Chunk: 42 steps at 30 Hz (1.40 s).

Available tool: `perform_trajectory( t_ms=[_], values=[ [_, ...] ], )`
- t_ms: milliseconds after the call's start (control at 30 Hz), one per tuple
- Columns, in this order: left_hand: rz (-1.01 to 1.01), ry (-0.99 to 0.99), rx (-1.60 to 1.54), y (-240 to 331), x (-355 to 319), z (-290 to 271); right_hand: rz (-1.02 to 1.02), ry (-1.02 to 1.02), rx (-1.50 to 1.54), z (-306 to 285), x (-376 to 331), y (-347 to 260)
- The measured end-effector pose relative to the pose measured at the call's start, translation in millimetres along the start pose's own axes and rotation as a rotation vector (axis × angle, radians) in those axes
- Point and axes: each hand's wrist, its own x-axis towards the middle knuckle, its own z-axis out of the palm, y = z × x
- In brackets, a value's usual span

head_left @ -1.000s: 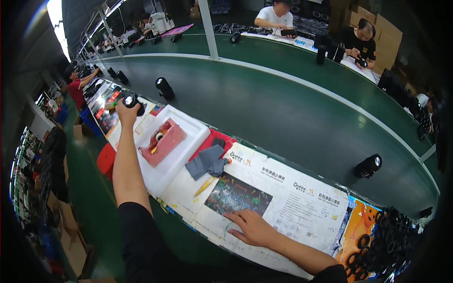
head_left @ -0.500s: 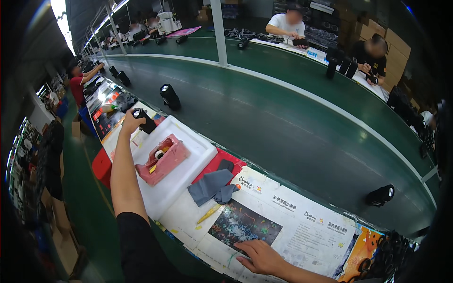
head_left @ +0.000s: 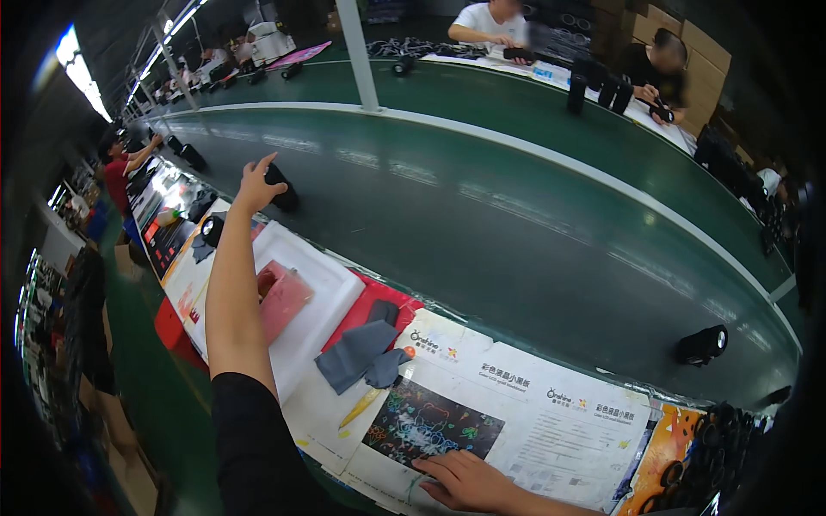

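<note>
My left hand (head_left: 255,186) reaches over the belt, fingers spread beside a black cylindrical device (head_left: 285,194). The hand partly covers that device, and its grip does not look closed. Left of my forearm, a second black cylindrical device (head_left: 212,230) with a round pale end sits on the worktable near a grey cloth scrap. My right hand (head_left: 469,480) lies flat, fingers stretched, at the lower edge of a dark picture with coloured drawings (head_left: 433,421) on the white printed sheet. Nothing shows in it.
A white foam tray (head_left: 331,292) holds a pink box (head_left: 284,301), partly behind my left forearm. A grey cloth (head_left: 354,354) and yellow knife-like tool (head_left: 360,408) lie beside it. Another black device (head_left: 703,345) stands on the belt (head_left: 482,258). Black rings pile up at right. Co-workers sit across.
My left hand has let go of the black device on the worktable and moved out to the one on the belt. My view has shifted; my right hand stays on the sheet.
</note>
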Motion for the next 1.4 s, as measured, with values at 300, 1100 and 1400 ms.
perform_trajectory(
  t_ms=[300, 1100, 1400],
  values=[
    [0.041, 0.009, 0.026, 46, -23, 0, -0.037, 0.006, -0.06, -12, 10, -2],
    [-0.118, 0.195, 0.132, -87, -174, -164, -0.067, 0.074, -0.044, -13, 6, -11],
    [-0.162, 0.186, -0.045, -104, -156, -120, -0.065, 0.079, -0.078, -11, 10, -14]
  ],
)
